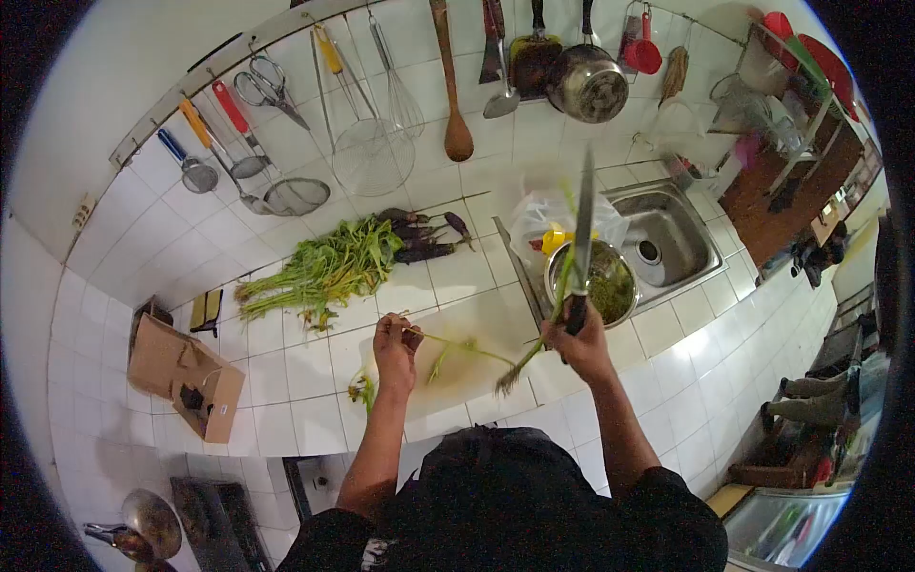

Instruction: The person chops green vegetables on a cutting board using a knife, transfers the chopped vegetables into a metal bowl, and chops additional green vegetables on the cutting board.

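Note:
My right hand (583, 345) is closed around the black handle of a knife (584, 219), its blade pointing up and away. The same hand also holds a long green stalk (558, 303) whose roots hang down to the left. My left hand (396, 345) pinches a thin pale green stem (443, 340) that runs toward the right. Below the hands lies a pale cutting board (457, 381) with a small green scrap on it. Beside my left wrist are some yellowed leaves (360, 389). Just beyond my right hand stands a metal bowl (629, 310) with chopped greens inside.
A bunch of leafy greens (329, 272) and several dark eggplants (419, 238) lie at the back of the tiled counter. To the right is a steel sink (701, 257), with a plastic bag (534, 212) beside it. An open cardboard box (181, 357) sits left. Utensils hang on the wall.

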`<state>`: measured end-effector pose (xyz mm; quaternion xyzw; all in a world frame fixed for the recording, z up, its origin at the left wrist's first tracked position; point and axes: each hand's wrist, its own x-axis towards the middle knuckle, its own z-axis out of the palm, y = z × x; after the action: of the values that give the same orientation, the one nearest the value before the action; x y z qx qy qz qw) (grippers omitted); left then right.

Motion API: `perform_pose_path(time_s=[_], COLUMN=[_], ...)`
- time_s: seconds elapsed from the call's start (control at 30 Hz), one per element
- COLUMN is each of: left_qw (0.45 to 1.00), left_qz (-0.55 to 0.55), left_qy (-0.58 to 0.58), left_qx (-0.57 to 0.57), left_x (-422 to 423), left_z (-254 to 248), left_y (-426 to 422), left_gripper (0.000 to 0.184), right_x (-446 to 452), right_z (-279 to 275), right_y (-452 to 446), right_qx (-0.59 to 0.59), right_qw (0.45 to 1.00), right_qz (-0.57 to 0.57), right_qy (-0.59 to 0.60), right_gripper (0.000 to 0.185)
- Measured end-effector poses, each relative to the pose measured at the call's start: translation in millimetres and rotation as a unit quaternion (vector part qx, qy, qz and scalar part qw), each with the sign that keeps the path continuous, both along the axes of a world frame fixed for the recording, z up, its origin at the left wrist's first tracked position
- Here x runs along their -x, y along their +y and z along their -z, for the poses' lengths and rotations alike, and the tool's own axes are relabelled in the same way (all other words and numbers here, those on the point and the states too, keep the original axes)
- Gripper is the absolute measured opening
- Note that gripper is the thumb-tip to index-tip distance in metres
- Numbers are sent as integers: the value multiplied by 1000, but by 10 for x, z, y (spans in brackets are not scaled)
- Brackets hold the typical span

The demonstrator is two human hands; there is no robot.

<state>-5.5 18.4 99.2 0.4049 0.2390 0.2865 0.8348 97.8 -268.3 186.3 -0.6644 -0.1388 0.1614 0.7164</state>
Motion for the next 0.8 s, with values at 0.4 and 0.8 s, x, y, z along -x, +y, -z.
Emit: perform_pose_path(time_s=[0.4, 0.8], left_qw=[996, 986], left_qz=[88, -19], left_qy=[25, 163], left_qx=[-4, 19], left_x=[476, 691], left_z=[-235, 413], left_y=[123, 516], left_gripper=[12, 17], right_x=[-231, -281], right_z=[-158, 84], right_y=[71, -14], right_qx=[-118, -16], right_qw=[991, 998], right_qz=[59, -32], right_qy=[-22, -60], right_gripper=[30, 27])
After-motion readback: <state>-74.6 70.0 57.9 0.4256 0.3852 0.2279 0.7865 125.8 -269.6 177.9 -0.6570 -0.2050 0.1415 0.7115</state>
